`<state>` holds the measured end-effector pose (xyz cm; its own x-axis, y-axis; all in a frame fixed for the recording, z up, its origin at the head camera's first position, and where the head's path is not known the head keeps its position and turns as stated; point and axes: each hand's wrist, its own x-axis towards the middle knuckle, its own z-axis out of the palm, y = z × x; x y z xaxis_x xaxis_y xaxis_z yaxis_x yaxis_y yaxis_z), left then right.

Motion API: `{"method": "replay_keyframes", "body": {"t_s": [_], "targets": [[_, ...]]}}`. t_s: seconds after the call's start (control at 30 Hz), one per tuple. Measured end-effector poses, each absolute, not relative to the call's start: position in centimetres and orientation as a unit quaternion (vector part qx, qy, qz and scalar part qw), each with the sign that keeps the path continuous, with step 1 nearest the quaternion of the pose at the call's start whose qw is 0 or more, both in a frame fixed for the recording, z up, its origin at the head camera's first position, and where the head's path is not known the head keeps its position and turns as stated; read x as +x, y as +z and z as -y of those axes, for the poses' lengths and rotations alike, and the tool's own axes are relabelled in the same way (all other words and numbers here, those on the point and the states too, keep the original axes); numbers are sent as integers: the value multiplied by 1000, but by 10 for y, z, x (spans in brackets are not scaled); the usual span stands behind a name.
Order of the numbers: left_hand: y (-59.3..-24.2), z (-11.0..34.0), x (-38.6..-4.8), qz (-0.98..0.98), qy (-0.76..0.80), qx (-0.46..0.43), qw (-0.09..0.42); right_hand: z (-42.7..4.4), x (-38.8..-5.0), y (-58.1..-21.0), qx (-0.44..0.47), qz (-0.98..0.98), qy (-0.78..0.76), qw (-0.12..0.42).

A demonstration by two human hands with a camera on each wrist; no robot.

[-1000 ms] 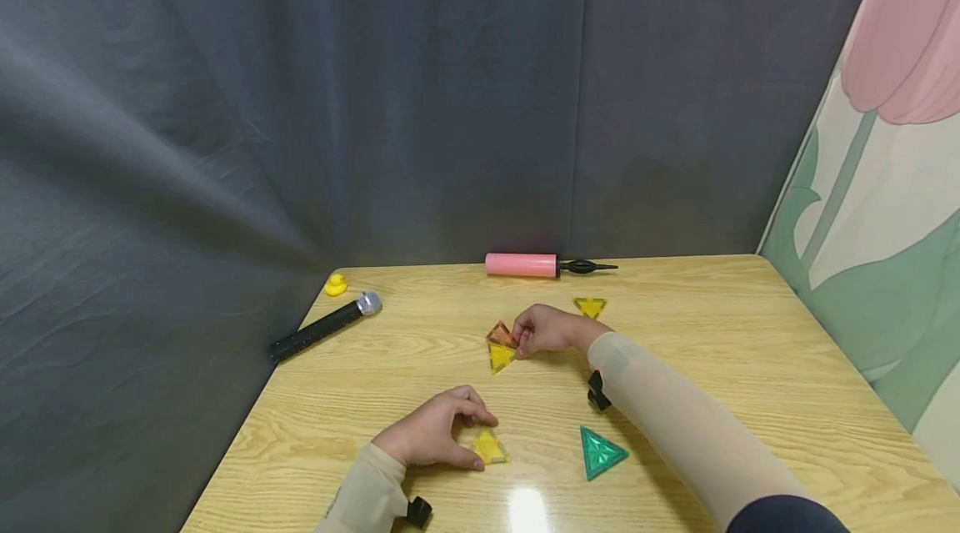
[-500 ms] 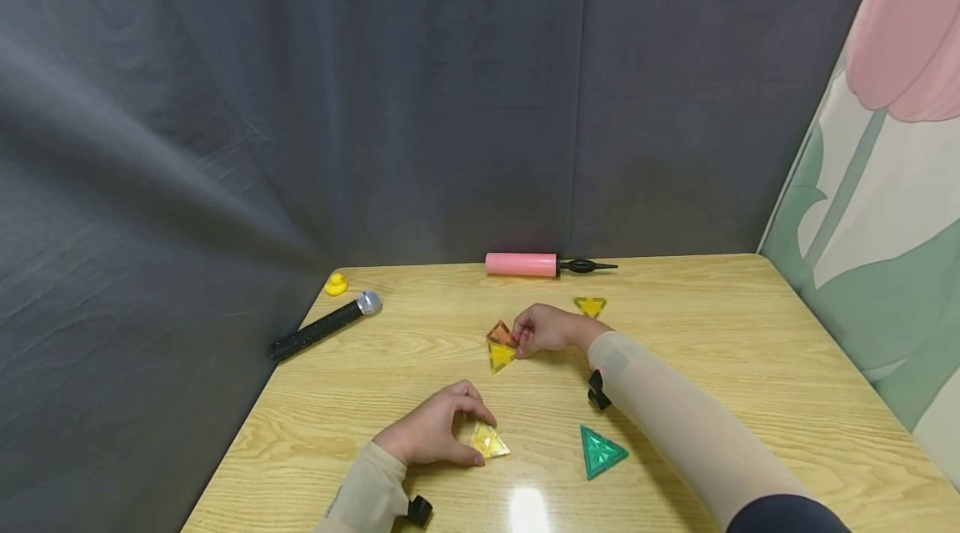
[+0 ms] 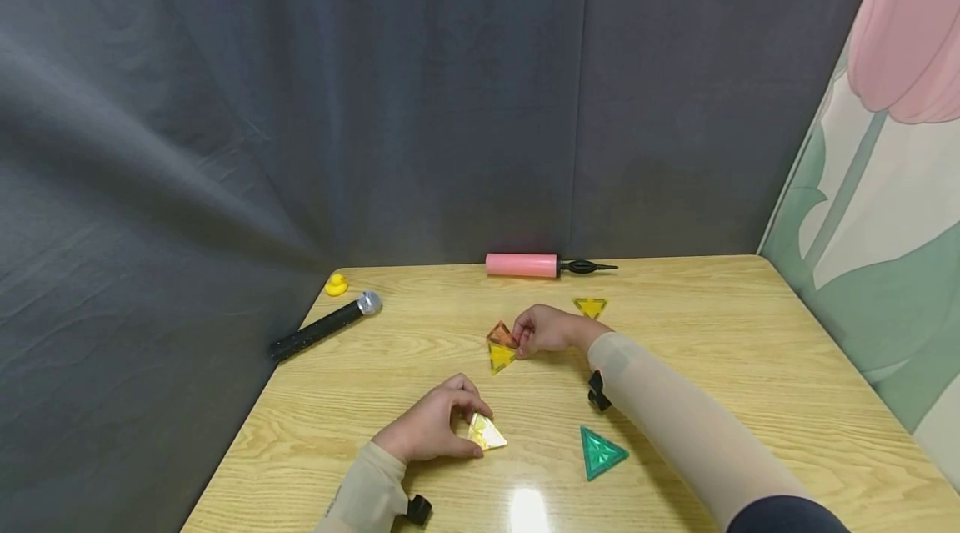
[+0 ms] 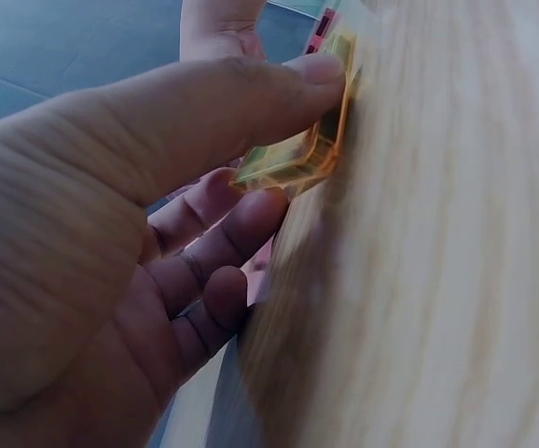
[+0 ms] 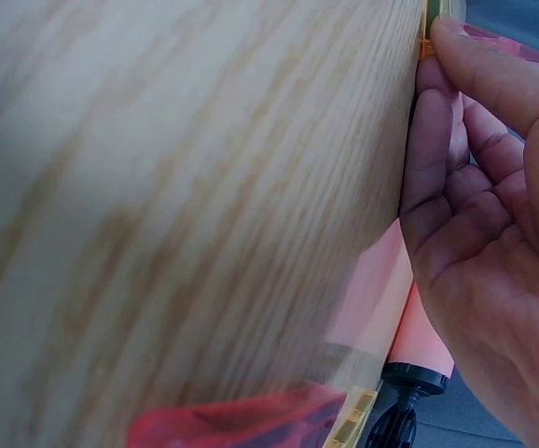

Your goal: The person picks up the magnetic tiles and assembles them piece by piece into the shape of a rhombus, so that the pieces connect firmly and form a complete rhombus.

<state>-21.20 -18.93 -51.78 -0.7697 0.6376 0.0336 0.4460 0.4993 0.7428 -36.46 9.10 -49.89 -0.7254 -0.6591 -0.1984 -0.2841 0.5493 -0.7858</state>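
Note:
The left hand (image 3: 435,426) pinches a yellow triangular tile (image 3: 487,432) between thumb and fingers; in the left wrist view the tile (image 4: 293,161) is tilted against the wooden surface, the thumb on its upper side. Farther back, the right hand (image 3: 551,328) has thumb and fingertips at the right edge of another yellow triangle (image 3: 501,357), which lies touching an orange-red triangle (image 3: 501,334). The right wrist view shows thumb and index finger on a yellow-edged tile (image 5: 427,45), the other fingers curled.
A green triangle (image 3: 602,452) lies right of the left hand. One more yellow triangle (image 3: 590,307) lies behind the right wrist. A pink pump (image 3: 522,265) is at the back edge; a black microphone (image 3: 322,330) and yellow duck (image 3: 336,284) are at the left.
The left hand has moved slightly away from the table's front, and the yellow triangle it pinches has shifted and tilted with it. The right hand has stayed in place.

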Motion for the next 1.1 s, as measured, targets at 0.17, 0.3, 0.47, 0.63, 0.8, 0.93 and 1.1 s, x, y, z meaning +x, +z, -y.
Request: {"method": "replay_keyframes", "body": {"t_s": [0.17,0.3,0.47,0.63,0.8,0.93,1.1], "targets": [[-517,190,-212,-859,391,313,111,-91,-364,-499,-285,-844,-387,239],[-516,190,-212,-862,392,305,105,-90,-364,-498,-286,-842,-389,241],[-515,190,-211,-863,401,289,106,-90,-363,-499,-285,-842,-390,241],[-516,190,-211,-862,418,268,103,-89,-364,-499,-284,-843,-389,241],[-520,191,-214,-861,429,261,83,-89,-364,-498,-282,-844,-387,243],[-522,191,-215,-866,427,252,67,-88,-364,-498,-282,-844,-388,242],[-522,192,-216,-871,423,246,48,-88,-363,-498,-279,-843,-390,244]]}}
